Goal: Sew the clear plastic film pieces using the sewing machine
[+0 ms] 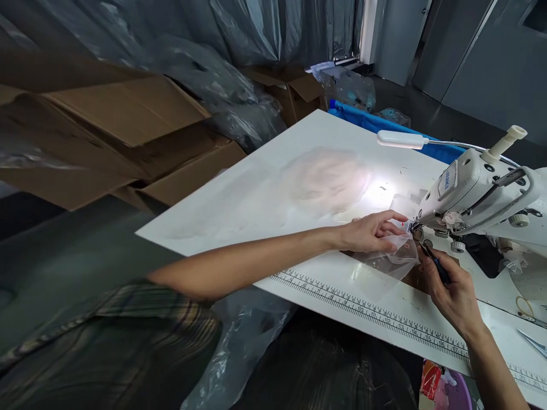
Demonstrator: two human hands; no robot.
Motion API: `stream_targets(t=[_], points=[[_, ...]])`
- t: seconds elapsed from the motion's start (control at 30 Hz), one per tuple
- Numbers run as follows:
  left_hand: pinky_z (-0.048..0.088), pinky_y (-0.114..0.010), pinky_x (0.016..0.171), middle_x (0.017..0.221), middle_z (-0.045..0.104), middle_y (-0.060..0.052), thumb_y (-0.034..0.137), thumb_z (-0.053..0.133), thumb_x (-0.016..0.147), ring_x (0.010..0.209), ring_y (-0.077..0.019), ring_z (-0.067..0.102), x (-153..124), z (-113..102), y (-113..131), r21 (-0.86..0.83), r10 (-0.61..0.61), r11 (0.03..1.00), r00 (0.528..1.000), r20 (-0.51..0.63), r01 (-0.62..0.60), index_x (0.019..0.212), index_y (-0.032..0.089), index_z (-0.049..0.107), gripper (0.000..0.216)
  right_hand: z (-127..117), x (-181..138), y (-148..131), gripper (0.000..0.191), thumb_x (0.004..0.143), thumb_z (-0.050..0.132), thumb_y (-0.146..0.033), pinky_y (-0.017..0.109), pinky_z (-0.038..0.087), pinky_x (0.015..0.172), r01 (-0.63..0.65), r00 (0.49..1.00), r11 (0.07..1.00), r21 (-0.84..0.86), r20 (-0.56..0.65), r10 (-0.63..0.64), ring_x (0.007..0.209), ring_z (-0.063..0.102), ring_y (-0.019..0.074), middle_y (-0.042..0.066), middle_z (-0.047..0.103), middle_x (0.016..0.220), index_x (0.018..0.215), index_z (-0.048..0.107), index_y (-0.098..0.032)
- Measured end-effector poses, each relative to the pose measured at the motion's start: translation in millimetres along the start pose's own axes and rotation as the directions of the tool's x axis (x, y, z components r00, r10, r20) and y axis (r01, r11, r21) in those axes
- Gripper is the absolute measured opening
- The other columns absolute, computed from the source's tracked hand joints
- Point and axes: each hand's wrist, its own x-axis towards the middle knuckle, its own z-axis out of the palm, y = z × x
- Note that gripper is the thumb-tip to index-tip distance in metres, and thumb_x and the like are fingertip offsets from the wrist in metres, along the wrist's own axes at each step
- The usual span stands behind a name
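Note:
A piece of sheer white fabric (404,250) lies at the front of a white sewing machine (453,185), running up to the needle area. My left hand (371,232) is on the fabric's left side, index finger reaching toward the presser foot, the thumb and other fingers bent around the fabric. From the right, my right hand (453,287) grips small thread snips (439,266) with a dark handle. Their thin metal tip points up at the fabric beside the presser foot. Exactly what the tip touches is too small to tell.
A ruler strip (363,307) runs along the front edge of the white table (239,205). A lit lamp (401,139) hangs over it. Metal tweezers (532,343) lie at the right. Cardboard boxes (128,114) stand left; a purple bin (459,393) is below.

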Motion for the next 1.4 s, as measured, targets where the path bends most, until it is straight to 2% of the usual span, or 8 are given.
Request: stream_targets(t=[0.13, 0.27, 0.4, 0.53, 0.8, 1.07, 1.2, 1.4], points=[[0.047, -0.026, 0.067, 0.1, 0.071, -0.008, 0.038, 0.07, 0.08, 0.079, -0.0151, 0.065, -9.4, -7.8, 15.5, 0.33, -0.077, 0.943, 0.991, 0.109, 0.037, 0.144, 0.014, 0.04, 0.074, 0.3, 0.1, -1.5, 0.027, 0.091, 0.054, -0.034, 0.032, 0.058, 0.067, -0.012, 1.0, 1.0, 0.013, 0.007, 0.012, 0.066, 0.068, 0.0192, 0.007, 0.075, 0.08, 0.103, 0.073, -0.019], [0.045, -0.026, 0.066, 0.092, 0.072, -0.004, 0.051, 0.057, 0.089, 0.075, -0.0152, 0.062, -11.3, -18.8, 36.7, 0.598, -0.085, 0.801, 0.983, 0.161, -0.029, 0.125, 0.02, 0.063, 0.048, -1.0, -2.2, -2.5, 0.026, 0.09, 0.055, -0.036, 0.032, 0.057, 0.065, -0.041, 0.999, 0.999, 0.014, 0.024, 0.041, 0.065, 0.067, 0.019, 0.005, 0.074, 0.076, 0.098, 0.074, -0.02], [0.048, -0.026, 0.077, 0.11, 0.071, -0.006, 0.033, 0.041, 0.094, 0.092, -0.0155, 0.064, -0.8, -25.5, 41.5, 0.643, -0.09, 0.763, 0.973, 0.212, -0.07, 0.133, 0.018, 0.056, 0.045, 1.2, -0.4, -4.2, 0.026, 0.091, 0.055, -0.035, 0.029, 0.055, 0.062, -0.043, 0.999, 0.998, 0.041, 0.031, 0.042, 0.063, 0.065, 0.0171, 0.005, 0.073, 0.076, 0.1, 0.074, -0.019], [0.047, -0.023, 0.071, 0.088, 0.071, 0.0, 0.023, 0.041, 0.087, 0.077, -0.0133, 0.063, 2.4, -24.1, 39.9, 0.617, -0.161, 0.78, 0.919, 0.361, -0.106, 0.149, 0.016, 0.036, 0.062, 2.1, 2.0, -6.1, 0.025, 0.091, 0.056, -0.034, 0.028, 0.053, 0.061, -0.05, 0.998, 0.995, 0.087, 0.051, 0.045, 0.064, 0.064, 0.0161, 0.005, 0.073, 0.08, 0.101, 0.073, -0.019], [0.041, -0.026, 0.063, 0.083, 0.07, -0.003, 0.033, 0.057, 0.083, 0.07, -0.015, 0.06, -6.9, -27.2, 60.3, 0.862, -0.147, 0.507, 0.985, 0.093, -0.006, 0.123, 0.014, 0.062, 0.044, 16.5, 15.3, -12.4, 0.044, 0.09, 0.052, -0.056, 0.027, 0.044, 0.048, -0.369, 0.929, 0.89, 0.267, 0.147, 0.341, 0.056, 0.053, 0.0153, 0.004, 0.063, 0.066, 0.082, 0.072, -0.019], [0.047, -0.033, 0.089, 0.127, 0.063, -0.012, 0.036, 0.063, 0.082, 0.11, -0.0227, 0.061, -2.0, -3.4, 32.9, 0.7, -0.01, 0.697, 0.975, 0.224, -0.154, 0.143, 0.017, 0.04, 0.068, 27.7, 18.6, -23.6, 0.047, 0.09, 0.05, -0.059, 0.026, 0.04, 0.046, -0.452, 0.89, 0.779, 0.435, 0.159, 0.427, 0.053, 0.045, 0.0134, 0.0, 0.053, 0.063, 0.098, 0.071, -0.018], [0.047, -0.033, 0.081, 0.12, 0.066, -0.01, 0.047, 0.066, 0.081, 0.102, -0.0241, 0.064, -3.9, -0.2, 27.8, 0.712, -0.07, 0.696, 0.979, 0.194, -0.091, 0.151, 0.018, 0.027, 0.084, 27.5, 6.8, -14.2, 0.042, 0.093, 0.046, -0.05, 0.029, 0.05, 0.06, -0.394, 0.918, 0.858, 0.33, 0.108, 0.38, 0.06, 0.056, 0.0153, 0.001, 0.06, 0.068, 0.112, 0.065, -0.018], [0.042, -0.033, 0.084, 0.086, 0.07, -0.005, 0.055, 0.027, 0.1, 0.08, -0.018, 0.061, -9.3, -20.8, 43.2, 0.713, -0.184, 0.701, 0.97, 0.158, 0.017, 0.135, 0.014, 0.05, 0.058, 29.2, -5.4, -3.3, 0.043, 0.095, 0.043, -0.049, 0.035, 0.057, 0.067, -0.376, 0.925, 0.882, 0.283, 0.168, 0.341, 0.063, 0.063, 0.0177, 0.004, 0.065, 0.076, 0.119, 0.064, -0.02]])
